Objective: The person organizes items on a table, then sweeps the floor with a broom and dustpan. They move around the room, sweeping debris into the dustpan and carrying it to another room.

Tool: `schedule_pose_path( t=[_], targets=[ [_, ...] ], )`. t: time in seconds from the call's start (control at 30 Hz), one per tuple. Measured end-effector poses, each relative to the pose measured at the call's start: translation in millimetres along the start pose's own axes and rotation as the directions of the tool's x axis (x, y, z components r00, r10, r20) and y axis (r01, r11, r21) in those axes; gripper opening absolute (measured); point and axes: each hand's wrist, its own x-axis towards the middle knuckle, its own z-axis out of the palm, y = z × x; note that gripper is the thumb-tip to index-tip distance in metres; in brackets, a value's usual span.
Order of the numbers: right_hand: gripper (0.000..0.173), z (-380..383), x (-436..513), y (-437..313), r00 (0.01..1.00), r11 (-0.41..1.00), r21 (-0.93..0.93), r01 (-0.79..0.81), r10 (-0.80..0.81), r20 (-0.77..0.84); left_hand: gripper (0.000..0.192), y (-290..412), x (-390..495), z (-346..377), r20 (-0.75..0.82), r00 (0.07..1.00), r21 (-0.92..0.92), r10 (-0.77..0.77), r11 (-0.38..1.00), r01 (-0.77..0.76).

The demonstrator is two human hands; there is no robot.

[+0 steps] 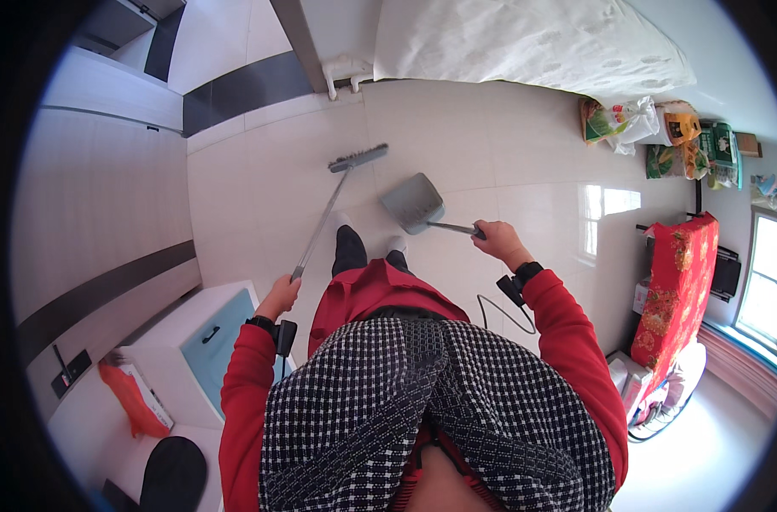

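Observation:
My left hand (pixel 281 296) is closed around the upper end of a broom's grey handle. The handle runs up and right to the grey broom head (pixel 358 158), whose dark bristles face away from me near the pale tiled floor. In my right hand (pixel 500 240) is the dark grip of a grey dustpan (pixel 416 203). The dustpan lies right of the broom head and a little nearer to me, apart from it. Small specks show in its pan, too small to name. Both of my feet are just below the two tools.
A white cloth (pixel 529 38) hangs along the far side. Bags of packaged goods (pixel 619 121) stand at the back right, above a table with a red floral cover (pixel 673 294). At left are a wood-look cabinet (pixel 106 192) and a blue-fronted drawer unit (pixel 218 345).

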Motion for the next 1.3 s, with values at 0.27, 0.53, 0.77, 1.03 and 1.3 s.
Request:
schedule_pose_path(
  t=[0.27,0.53,0.77,1.03,1.3],
  targets=[
    [0.018,3.0,-4.9,19.9,0.998,0.999,-0.001,0.050,-0.050,-0.027,0.024,16.8,3.8,34.2,0.024,0.998,-0.040,-0.061,0.997,0.062],
    [0.020,17.3,1.1,21.7,0.996,0.994,-0.075,0.085,-0.085,0.000,0.023,34.6,-24.4,74.2,0.232,0.969,0.169,-0.089,0.984,0.050],
    [0.017,21.6,-26.0,33.7,0.998,0.998,-0.023,0.057,-0.057,-0.005,0.019,56.1,-66.2,52.1,0.408,0.909,-0.081,-0.081,0.989,0.124],
    [0.017,30.1,-69.1,38.9,1.000,1.000,0.015,-0.019,0.019,-0.011,0.020,63.1,-22.9,51.2,0.172,0.984,-0.113,0.036,0.994,-0.016],
    [0.021,32.4,-73.3,45.8,0.999,0.997,-0.057,-0.051,0.051,0.003,0.028,48.9,49.9,101.5,0.222,0.893,0.497,0.391,0.743,-0.449]
  ],
)
